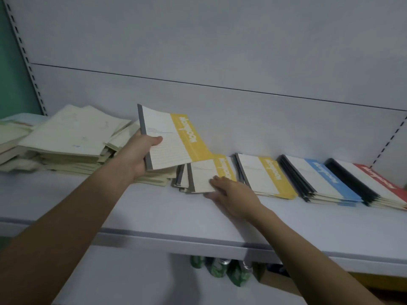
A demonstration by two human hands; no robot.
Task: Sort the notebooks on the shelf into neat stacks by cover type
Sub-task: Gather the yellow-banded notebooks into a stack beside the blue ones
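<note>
1. The left hand pinches a yellow notebook by its grey spine edge, thumb on the cover, lifted clear of the shelf. Held by one edge, it could sag or slip.
2. The right hand lies flat, fingers pressed together, on the loose yellow pile below. That pile is fanned; a push might shove it into the neat yellow stack just beside it.
3. The pale heap to the left is untidy and could slide.
4. The blue stack and red stack look tidy.
5. Cover lettering is blurred; the red stack is cut off at the frame's right edge; the left fingers are hidden behind the notebook.
</note>
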